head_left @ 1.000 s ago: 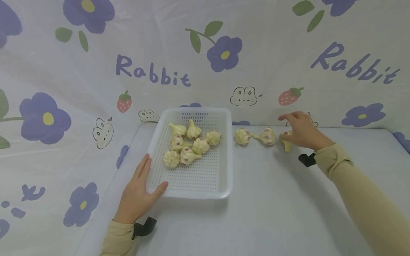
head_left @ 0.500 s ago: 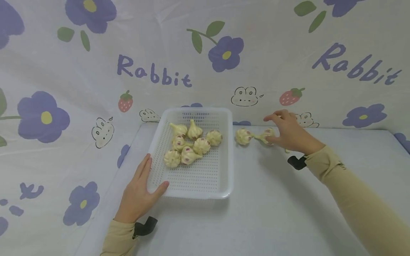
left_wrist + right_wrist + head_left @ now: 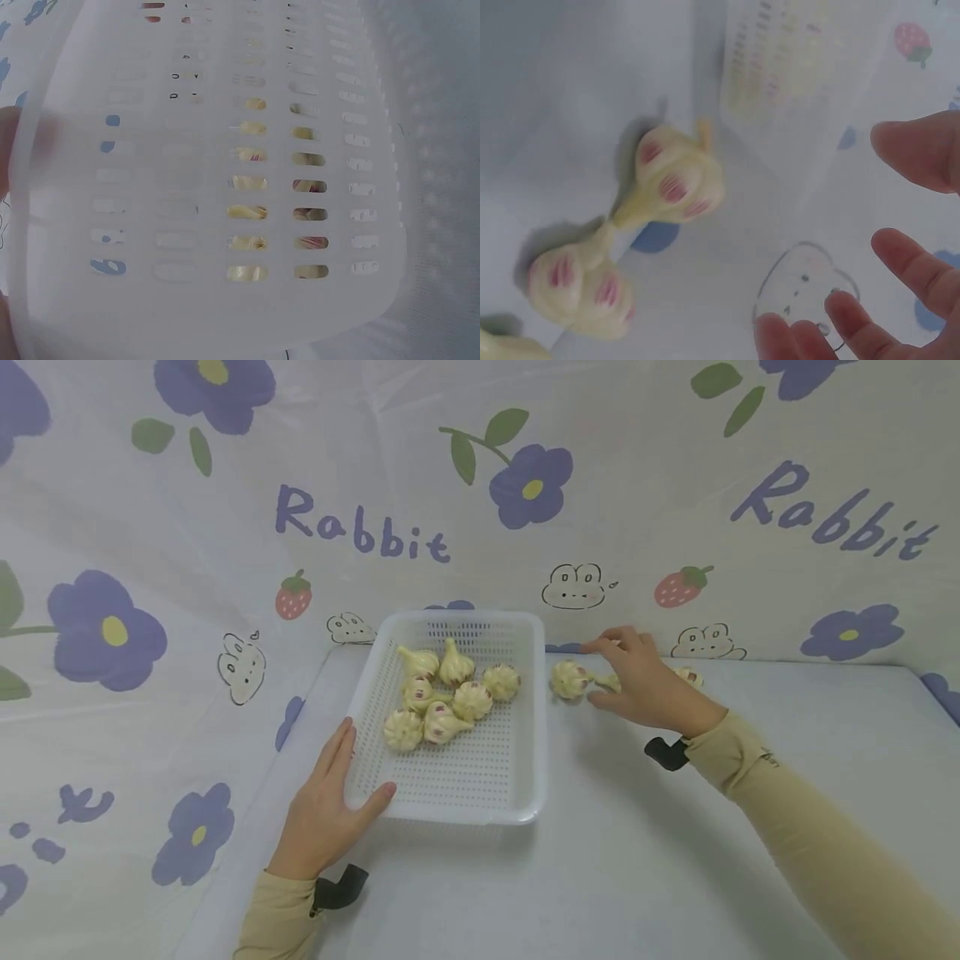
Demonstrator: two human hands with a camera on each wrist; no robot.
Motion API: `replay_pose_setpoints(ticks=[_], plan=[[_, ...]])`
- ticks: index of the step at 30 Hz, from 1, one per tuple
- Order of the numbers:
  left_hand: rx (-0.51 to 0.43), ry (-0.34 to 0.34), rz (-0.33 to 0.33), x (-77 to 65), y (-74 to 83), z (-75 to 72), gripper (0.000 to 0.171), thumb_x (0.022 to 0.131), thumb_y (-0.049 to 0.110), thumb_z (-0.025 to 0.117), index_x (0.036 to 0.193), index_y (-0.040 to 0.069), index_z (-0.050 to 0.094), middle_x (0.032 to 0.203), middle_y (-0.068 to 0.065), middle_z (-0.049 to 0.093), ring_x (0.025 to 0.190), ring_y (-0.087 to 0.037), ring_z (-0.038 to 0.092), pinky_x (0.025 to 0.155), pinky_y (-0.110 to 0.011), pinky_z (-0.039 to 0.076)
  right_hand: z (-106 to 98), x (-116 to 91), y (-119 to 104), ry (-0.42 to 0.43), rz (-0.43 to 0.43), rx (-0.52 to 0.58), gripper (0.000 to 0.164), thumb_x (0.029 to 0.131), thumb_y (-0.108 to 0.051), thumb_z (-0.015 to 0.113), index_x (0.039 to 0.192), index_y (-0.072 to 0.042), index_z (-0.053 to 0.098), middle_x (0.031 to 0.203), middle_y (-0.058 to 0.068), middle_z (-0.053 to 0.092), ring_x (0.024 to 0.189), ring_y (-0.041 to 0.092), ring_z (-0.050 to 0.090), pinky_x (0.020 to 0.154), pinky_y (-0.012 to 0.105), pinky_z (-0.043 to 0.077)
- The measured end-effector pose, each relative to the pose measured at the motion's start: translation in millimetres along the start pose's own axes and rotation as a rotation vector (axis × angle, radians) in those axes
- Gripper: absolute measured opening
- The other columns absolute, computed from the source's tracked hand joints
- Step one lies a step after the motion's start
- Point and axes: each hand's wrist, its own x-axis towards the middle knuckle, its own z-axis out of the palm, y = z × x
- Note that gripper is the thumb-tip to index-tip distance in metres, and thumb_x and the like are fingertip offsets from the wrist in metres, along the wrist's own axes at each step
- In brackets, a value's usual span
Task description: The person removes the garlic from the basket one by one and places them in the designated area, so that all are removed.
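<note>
A white plastic basket (image 3: 450,820) holds several garlic bulbs (image 3: 441,723). My left hand (image 3: 322,817) rests on its left side, fingers along the rim and thumb over the front left corner. Up close, the left wrist view shows the slotted basket wall (image 3: 135,315), with bulbs glimpsed through the slots. To the right of the basket, my right hand (image 3: 648,687) hovers with fingers spread, holding nothing. It hides most of the middle bulb in a row of three; that bulb (image 3: 581,289) shows in the right wrist view. The left bulb (image 3: 569,680) and right bulb (image 3: 688,677) lie either side.
The white tabletop (image 3: 600,860) extends in front of the basket and to the right. Behind it hangs a pale cloth (image 3: 637,510) printed with purple flowers, strawberries, rabbits and the word "Rabbit".
My right hand has moved left, from the right-hand bulb to above the middle one, with nothing in it. The left hand, the basket and the bulbs have stayed where they were.
</note>
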Motion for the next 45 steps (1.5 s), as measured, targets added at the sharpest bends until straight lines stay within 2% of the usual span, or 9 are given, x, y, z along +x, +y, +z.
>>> replay_pose_setpoints(ticks=[7,13,25,32,37,45], plan=[[0.0,0.004,0.007,0.2,-0.1,-0.1,0.095,0.093,0.045,0.072,0.164,0.0,0.027,0.172,-0.013,0.026,0.153,-0.037,0.036,0.114,-0.06,0.043,9,2,-19,0.028,-0.084,0.012,0.051,0.089,-0.012,0.078,0.136,-0.005,0.057,0.147,0.029,0.041,0.13,0.047,0.038,0.099,0.062,0.049],[-0.005,0.0,0.001,-0.2,0.1,-0.4,0.095,0.093,0.045,0.072,0.164,0.001,0.027,0.172,-0.012,0.026,0.153,-0.038,0.037,0.113,-0.06,0.043,14,2,-34,0.009,-0.101,0.006,0.056,0.09,-0.015,0.079,0.14,-0.005,0.056,0.151,0.027,0.039,0.134,0.043,0.037,0.097,0.059,0.054],[-0.007,-0.001,0.003,-0.2,2.8,-0.4,0.094,0.094,0.044,0.072,0.163,0.0,0.028,0.172,-0.012,0.026,0.153,-0.038,0.037,0.114,-0.06,0.043,17,2,-53,0.013,-0.19,0.006,0.058,0.088,-0.016,0.082,0.14,-0.006,0.058,0.148,0.026,0.044,0.133,0.042,0.042,0.098,0.056,0.055],[-0.005,0.007,0.003,0.7,4.1,-2.1,0.093,0.093,0.044,0.072,0.163,0.0,0.029,0.172,-0.013,0.027,0.152,-0.039,0.038,0.113,-0.061,0.044,14,8,-69,-0.023,-0.197,-0.002,0.059,0.089,-0.019,0.082,0.141,-0.01,0.056,0.148,0.022,0.044,0.133,0.037,0.041,0.098,0.051,0.055],[-0.01,-0.002,-0.004,1.2,2.9,-1.8,0.093,0.093,0.044,0.072,0.163,0.0,0.029,0.172,-0.012,0.027,0.153,-0.038,0.037,0.113,-0.061,0.044,14,14,-83,-0.066,-0.184,0.002,0.062,0.091,-0.022,0.08,0.146,-0.012,0.053,0.151,0.02,0.042,0.137,0.037,0.04,0.104,0.053,0.053],[-0.018,-0.017,-0.018,0.8,2.5,-2.5,0.093,0.094,0.046,0.071,0.164,0.001,0.028,0.172,-0.011,0.026,0.153,-0.038,0.037,0.114,-0.061,0.043,16,23,-103,-0.089,-0.202,0.032,0.062,0.092,-0.023,0.079,0.147,-0.014,0.053,0.151,0.018,0.043,0.135,0.036,0.042,0.102,0.053,0.053]])
